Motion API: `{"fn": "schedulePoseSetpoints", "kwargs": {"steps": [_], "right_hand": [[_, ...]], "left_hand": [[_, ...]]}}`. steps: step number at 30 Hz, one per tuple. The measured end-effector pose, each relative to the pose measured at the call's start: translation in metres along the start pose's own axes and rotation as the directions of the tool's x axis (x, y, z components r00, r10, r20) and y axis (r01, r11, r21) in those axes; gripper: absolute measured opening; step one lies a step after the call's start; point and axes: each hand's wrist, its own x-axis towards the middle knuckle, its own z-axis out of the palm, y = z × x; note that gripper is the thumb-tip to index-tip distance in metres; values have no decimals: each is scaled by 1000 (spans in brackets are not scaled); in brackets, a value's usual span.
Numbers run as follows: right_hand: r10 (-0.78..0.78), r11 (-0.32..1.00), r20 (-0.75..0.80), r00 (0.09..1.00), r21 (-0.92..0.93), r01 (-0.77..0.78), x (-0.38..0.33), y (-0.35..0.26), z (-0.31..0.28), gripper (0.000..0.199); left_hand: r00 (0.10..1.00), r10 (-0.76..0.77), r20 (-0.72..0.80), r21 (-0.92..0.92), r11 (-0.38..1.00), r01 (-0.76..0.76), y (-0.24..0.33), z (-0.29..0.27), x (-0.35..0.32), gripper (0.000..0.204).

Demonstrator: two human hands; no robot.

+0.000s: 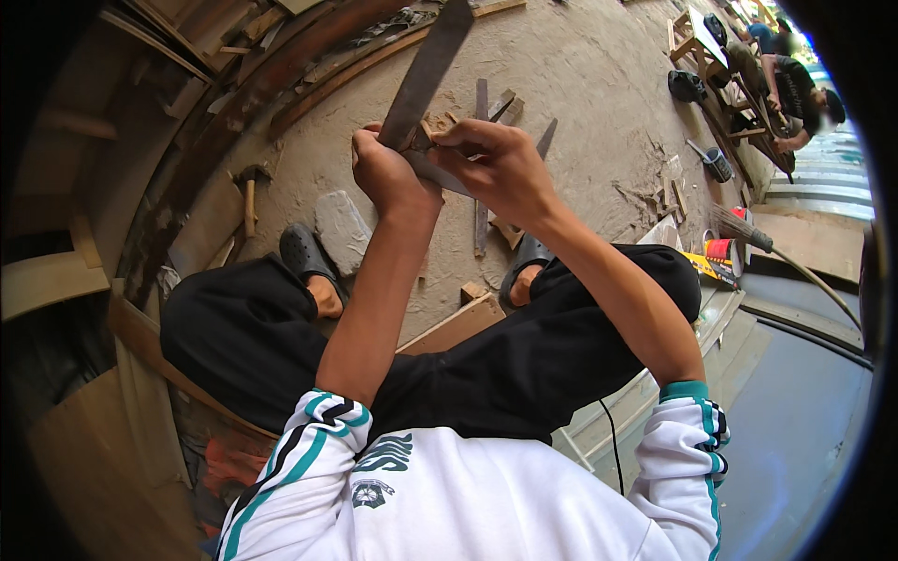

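Both hands, left hand (388,173) and right hand (500,168), grip a long, dull grey, seemingly metal blade (426,75).

Two hands (393,173) (500,168), one metal blade (426,70), one hammer (249,192) (floor), two sandals (304,252) (526,257)

a flat yellow package (708,267) with dark and red markings lies at the right, on the edge of a pale board just past the person's right knee. just above it stands a small round can (719,251) with a red label and a white band, close beside the bristles of a broom. the print on both is too small to make out, and no signs or screens show anywhere else in the view.
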Motion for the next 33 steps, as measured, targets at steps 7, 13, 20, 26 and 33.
{"fn": "schedulePoseSetpoints", "kwargs": {"steps": [7, 13, 20, 26, 33], "right_hand": [[73, 992, 119, 990, -116, -59, 16, 28, 7, 22], [221, 971, 288, 932, -150, -184, 25, 47, -6, 32], [326, 945, 367, 871, -162, -285, 26, 54, -14, 32], [302, 947, 345, 889, 1, -322, 19, 51, -11, 23], [252, 942, 279, 927, 148, -301, 13, 53, -7, 20]], "left_hand": [[984, -175, -33, -43, 984, 174, -21, -25, 40, 46], [987, -147, -67, 42, 988, 150, -29, -37, 53, 46], [989, -22, -145, 171, 984, 47, -32, -40, 51, 31], [994, 81, -72, 210, 976, -65, -30, -39, 45, 24], [989, 145, 40, 235, 960, -150, -21, -34, 36, 16]]}}
